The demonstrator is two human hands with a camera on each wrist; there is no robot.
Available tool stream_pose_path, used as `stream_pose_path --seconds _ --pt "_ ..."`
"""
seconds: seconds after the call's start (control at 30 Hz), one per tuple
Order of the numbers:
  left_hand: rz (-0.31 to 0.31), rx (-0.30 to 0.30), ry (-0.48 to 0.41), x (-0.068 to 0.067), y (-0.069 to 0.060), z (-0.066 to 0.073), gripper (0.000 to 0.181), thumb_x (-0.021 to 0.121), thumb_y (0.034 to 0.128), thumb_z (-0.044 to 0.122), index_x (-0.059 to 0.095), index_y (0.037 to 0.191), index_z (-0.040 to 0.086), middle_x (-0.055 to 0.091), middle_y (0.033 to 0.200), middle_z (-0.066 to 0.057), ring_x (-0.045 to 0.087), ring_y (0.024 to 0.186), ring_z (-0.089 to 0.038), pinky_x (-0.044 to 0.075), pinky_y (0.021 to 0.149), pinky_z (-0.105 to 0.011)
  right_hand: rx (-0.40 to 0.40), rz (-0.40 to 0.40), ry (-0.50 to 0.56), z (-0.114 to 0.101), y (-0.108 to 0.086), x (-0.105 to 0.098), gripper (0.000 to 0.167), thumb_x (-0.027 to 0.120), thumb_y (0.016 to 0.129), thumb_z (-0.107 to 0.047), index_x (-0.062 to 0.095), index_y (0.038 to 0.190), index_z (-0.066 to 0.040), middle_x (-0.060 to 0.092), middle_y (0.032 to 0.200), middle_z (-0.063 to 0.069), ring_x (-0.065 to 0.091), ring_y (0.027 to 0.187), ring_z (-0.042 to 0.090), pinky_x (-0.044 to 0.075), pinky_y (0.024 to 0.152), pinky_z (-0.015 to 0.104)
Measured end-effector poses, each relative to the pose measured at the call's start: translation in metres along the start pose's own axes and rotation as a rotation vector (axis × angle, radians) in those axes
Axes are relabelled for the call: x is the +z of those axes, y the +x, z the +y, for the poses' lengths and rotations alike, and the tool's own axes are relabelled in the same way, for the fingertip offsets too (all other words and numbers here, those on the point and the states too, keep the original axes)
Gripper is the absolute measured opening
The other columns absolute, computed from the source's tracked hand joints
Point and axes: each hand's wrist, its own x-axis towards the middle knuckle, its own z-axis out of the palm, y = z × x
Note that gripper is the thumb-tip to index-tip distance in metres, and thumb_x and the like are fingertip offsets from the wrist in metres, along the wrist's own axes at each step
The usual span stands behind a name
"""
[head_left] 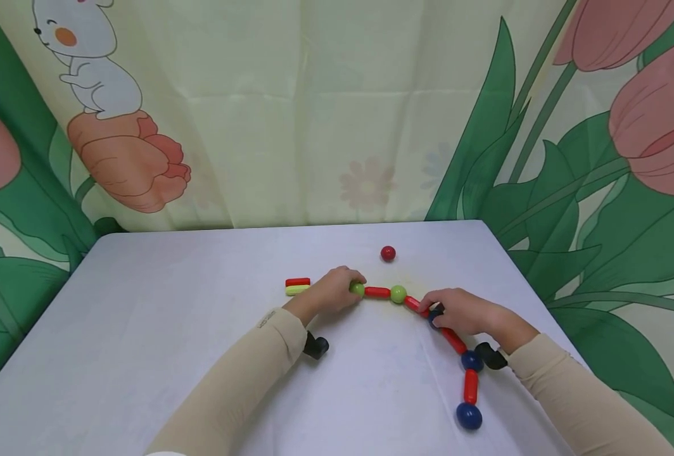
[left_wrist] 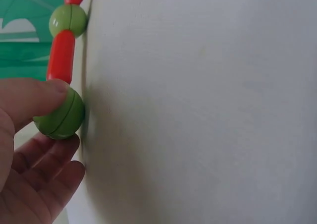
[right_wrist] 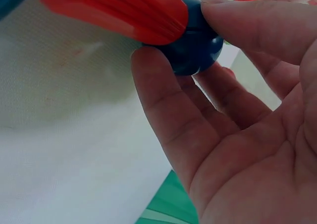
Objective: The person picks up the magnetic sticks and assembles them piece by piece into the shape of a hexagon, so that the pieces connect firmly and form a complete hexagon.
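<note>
A chain of red rods and balls curves across the table, with green balls at its left end and blue balls down its right side. My left hand (head_left: 335,290) grips the end green ball (left_wrist: 62,116), its thumb on top and fingers beneath. Beyond it come a red rod (head_left: 377,292) and a second green ball (head_left: 398,294). My right hand (head_left: 467,311) pinches a blue ball (right_wrist: 190,48) between thumb and fingers, where a red rod (right_wrist: 119,11) joins. Below that hand are another blue ball (head_left: 472,360), a red rod (head_left: 470,386) and the lowest blue ball (head_left: 469,416).
A loose dark red ball (head_left: 388,254) lies behind the chain. Left of my left hand, a red rod (head_left: 298,282) and a yellow-green rod (head_left: 297,290) lie side by side on the white table (head_left: 160,316). A patterned curtain (head_left: 268,114) hangs behind the table.
</note>
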Motion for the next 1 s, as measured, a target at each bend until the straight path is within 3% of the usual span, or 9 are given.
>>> stream_pose_path --seconds 0.17,0.43,0.77,1.0 --pt "-0.013 -0.021 -0.006 0.001 -0.006 0.002 0.037 0.07 0.0945 0.017 0.064 0.13 0.01 0.056 0.118 -0.007 0.051 0.103 -0.02 0.05 0.087 -0.028 0.003 0.021 0.02 0.001 0.001 0.0 0.025 0.067 0.092 -0.002 0.062 0.115 -0.012 0.061 0.115 0.011 0.056 0.097 0.025 0.056 0.081 0.039" --pt "-0.006 -0.011 0.005 0.001 -0.008 0.004 0.04 0.07 0.0948 0.018 0.061 0.133 0.01 0.057 0.118 -0.006 0.051 0.102 -0.018 0.048 0.085 -0.026 0.028 0.051 0.039 0.005 0.001 0.001 0.03 0.07 0.091 -0.004 0.059 0.119 -0.008 0.061 0.117 0.012 0.057 0.094 0.023 0.057 0.077 0.037" --pt "0.003 -0.004 0.002 0.001 -0.007 0.007 0.041 0.069 0.0953 0.019 0.06 0.135 0.011 0.058 0.126 -0.007 0.052 0.105 -0.019 0.048 0.091 -0.03 0.03 0.05 0.004 0.001 -0.004 -0.002 0.045 0.075 0.089 -0.011 0.056 0.129 -0.003 0.059 0.122 0.018 0.059 0.105 0.031 0.058 0.077 0.037" --pt "0.014 -0.016 -0.003 0.0 -0.009 0.005 0.042 0.071 0.0943 0.017 0.061 0.134 0.009 0.059 0.128 -0.009 0.053 0.113 -0.022 0.047 0.098 -0.034 -0.055 0.088 -0.117 -0.014 0.015 -0.004 0.052 0.071 0.092 -0.011 0.055 0.141 -0.007 0.053 0.137 0.02 0.051 0.123 0.04 0.053 0.091 0.05"
